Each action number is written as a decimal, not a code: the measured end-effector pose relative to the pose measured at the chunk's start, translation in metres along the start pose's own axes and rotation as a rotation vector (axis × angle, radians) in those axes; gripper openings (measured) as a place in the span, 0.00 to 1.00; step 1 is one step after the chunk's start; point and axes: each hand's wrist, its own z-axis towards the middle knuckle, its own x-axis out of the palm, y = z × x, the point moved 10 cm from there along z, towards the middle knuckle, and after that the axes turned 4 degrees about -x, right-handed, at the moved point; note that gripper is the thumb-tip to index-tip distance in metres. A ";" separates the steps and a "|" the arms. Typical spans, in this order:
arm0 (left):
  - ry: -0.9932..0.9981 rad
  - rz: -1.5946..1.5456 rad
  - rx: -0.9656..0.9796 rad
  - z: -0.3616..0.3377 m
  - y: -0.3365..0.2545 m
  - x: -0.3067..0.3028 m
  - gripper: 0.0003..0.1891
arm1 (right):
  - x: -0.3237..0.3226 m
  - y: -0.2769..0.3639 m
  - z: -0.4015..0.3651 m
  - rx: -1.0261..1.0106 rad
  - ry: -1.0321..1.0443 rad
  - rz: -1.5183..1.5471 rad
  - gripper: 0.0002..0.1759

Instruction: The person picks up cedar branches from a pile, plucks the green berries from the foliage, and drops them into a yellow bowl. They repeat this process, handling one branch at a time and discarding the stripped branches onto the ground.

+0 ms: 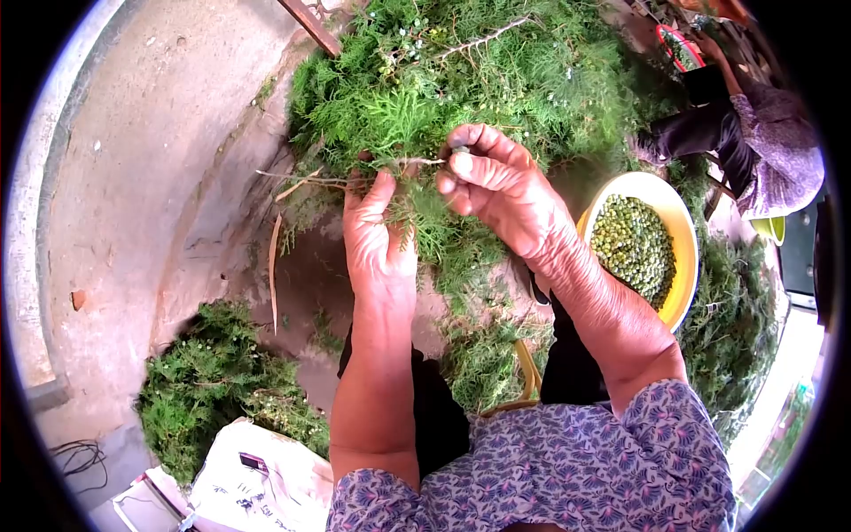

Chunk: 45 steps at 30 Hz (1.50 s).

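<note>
A thin green branch (427, 217) with a bare woody stem is held up in front of the large green pile. My left hand (379, 235) is closed around the stem, its thumb and fingers pinching it. Close to its right, my right hand (505, 191) pinches a small greyish piece at the stem's end between thumb and fingers. Beyond both hands lies the big heap of leafy branches (496, 80). A yellow bucket (684, 275) filled with small green berries (633, 248) stands right beside my right forearm.
Another green pile (217, 381) lies at the lower left, beside a white sack (257, 483). A person in a patterned top (784, 155) sits at the upper right near a red-rimmed container (681, 49). More branches (731, 310) lie right of the bucket.
</note>
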 end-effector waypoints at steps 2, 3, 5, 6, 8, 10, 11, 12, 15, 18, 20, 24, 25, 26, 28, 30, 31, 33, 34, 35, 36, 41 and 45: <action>-0.070 -0.010 -0.001 -0.004 0.000 -0.002 0.19 | 0.002 -0.003 0.000 -0.020 0.061 0.016 0.08; -0.070 -0.009 -0.002 -0.007 0.000 0.003 0.19 | -0.001 -0.003 -0.002 -0.032 -0.015 -0.055 0.07; 0.048 0.155 0.133 -0.015 -0.010 0.027 0.17 | -0.004 0.003 -0.004 -0.111 -0.104 -0.181 0.07; 0.054 0.155 0.131 -0.015 -0.008 0.028 0.17 | -0.004 0.006 -0.004 -0.117 -0.104 -0.183 0.07; -0.053 0.319 0.194 -0.018 -0.008 0.019 0.16 | -0.003 0.013 -0.004 -0.159 -0.095 -0.113 0.06; -0.019 0.338 0.188 -0.023 0.000 0.028 0.14 | -0.008 0.012 -0.001 -0.200 -0.135 -0.142 0.06; 0.010 0.376 0.176 -0.025 0.005 0.033 0.14 | -0.014 0.011 0.001 -0.220 -0.160 -0.206 0.05; 0.038 0.413 0.165 -0.028 0.008 0.039 0.13 | -0.017 0.012 0.001 -0.238 -0.185 -0.271 0.05; 0.078 0.412 0.132 -0.028 0.010 0.045 0.12 | -0.013 0.013 0.002 -0.216 -0.184 -0.373 0.04; -0.106 0.376 0.166 -0.026 0.003 0.029 0.12 | -0.012 0.012 0.004 -0.203 -0.170 -0.393 0.05; -0.067 0.351 0.163 -0.024 0.003 0.029 0.10 | -0.005 0.018 0.002 -0.185 -0.151 -0.451 0.06; -0.135 0.202 0.131 -0.009 -0.007 0.003 0.09 | -0.024 0.049 0.003 -0.324 -0.246 -0.297 0.06; -0.114 0.106 0.096 -0.008 -0.007 0.005 0.10 | -0.024 0.045 0.005 -0.252 -0.174 -0.340 0.06; -0.090 0.009 0.061 -0.008 -0.006 0.006 0.10 | -0.025 0.043 0.003 -0.251 -0.173 -0.339 0.06; -0.062 -0.052 0.019 -0.004 -0.006 0.003 0.11 | -0.026 0.027 -0.002 -0.099 -0.228 -0.561 0.04; -0.073 -0.017 0.080 -0.001 -0.012 0.000 0.12 | -0.019 0.021 -0.001 -0.129 -0.160 -0.672 0.07; -0.143 0.051 0.089 -0.010 -0.010 0.005 0.13 | -0.009 0.024 -0.001 -0.221 -0.095 -0.753 0.08; -0.127 0.063 0.077 -0.006 -0.009 -0.002 0.13 | 0.013 0.028 -0.003 -0.407 0.020 -0.942 0.09; -0.112 0.074 0.065 -0.005 -0.008 -0.001 0.13 | 0.025 0.030 -0.005 -0.498 0.071 -1.050 0.10; -0.189 0.012 0.050 -0.005 -0.001 -0.009 0.13 | 0.027 0.023 -0.006 -0.415 0.074 -0.988 0.11; -0.190 0.013 0.049 -0.005 0.000 -0.009 0.13 | 0.029 0.022 -0.008 -0.414 0.073 -0.987 0.11; -0.141 0.029 0.020 -0.003 0.004 -0.010 0.12 | 0.028 0.016 -0.008 -0.534 0.050 -1.256 0.14; -0.158 -0.017 0.024 0.001 0.004 -0.014 0.10 | 0.008 -0.009 -0.001 -0.122 0.004 -0.867 0.11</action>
